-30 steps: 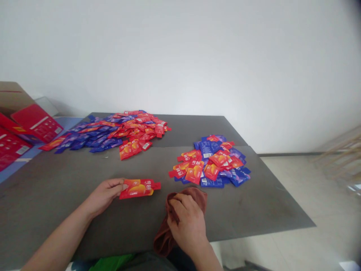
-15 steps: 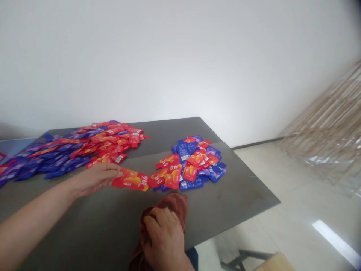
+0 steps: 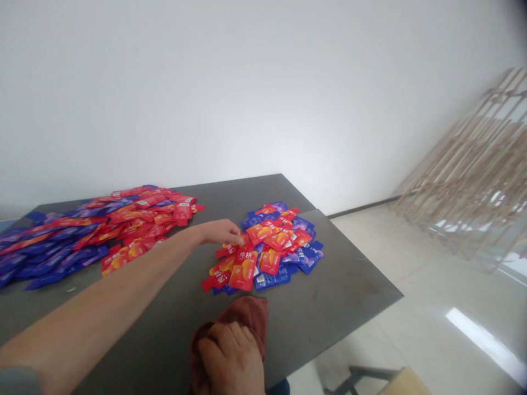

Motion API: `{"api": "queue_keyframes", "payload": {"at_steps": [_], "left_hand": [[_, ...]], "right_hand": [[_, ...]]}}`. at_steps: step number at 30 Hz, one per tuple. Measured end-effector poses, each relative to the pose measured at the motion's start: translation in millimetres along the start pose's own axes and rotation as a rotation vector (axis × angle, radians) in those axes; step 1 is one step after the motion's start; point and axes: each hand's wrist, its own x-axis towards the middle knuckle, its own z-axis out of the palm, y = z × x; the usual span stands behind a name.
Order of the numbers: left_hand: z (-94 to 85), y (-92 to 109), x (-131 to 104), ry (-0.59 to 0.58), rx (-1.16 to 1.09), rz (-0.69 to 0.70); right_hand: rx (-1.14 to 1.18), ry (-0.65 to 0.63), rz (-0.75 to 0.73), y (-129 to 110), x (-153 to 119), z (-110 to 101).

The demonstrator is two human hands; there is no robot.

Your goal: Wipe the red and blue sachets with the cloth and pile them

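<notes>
My left hand (image 3: 224,232) reaches over the smaller pile of red and blue packets (image 3: 269,277), its fingers pinched on a red packet (image 3: 260,232) at the pile's left side. Near the table's front edge, my right hand (image 3: 234,354) is wrapped round a brown cloth (image 3: 251,315). A larger pile of red and blue packets (image 3: 90,225) spreads over the left part of the table, partly behind my left forearm.
The dark grey table (image 3: 346,291) stands against a white wall (image 3: 263,99). Wooden racks (image 3: 473,170) lean at the right. A stool with a pale seat (image 3: 401,384) is at the bottom right, on the light floor.
My left hand has moved right with the red packet, from beside the smaller pile to over it. The right hand still grips the cloth. The view has shifted slightly.
</notes>
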Motion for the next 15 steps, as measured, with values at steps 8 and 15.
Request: {"api": "queue_keyframes", "payload": {"at_steps": [8,15], "left_hand": [[-66.9,-58.5,-125.5,0.128,0.166,-0.187],[-66.4,-129.0,-255.5,0.123,-0.027,-0.406]], "right_hand": [[0.059,-0.028,-0.031,6.4,-6.0,-7.8],[0.011,-0.094,-0.113,21.1,-14.2,-7.8]]}}
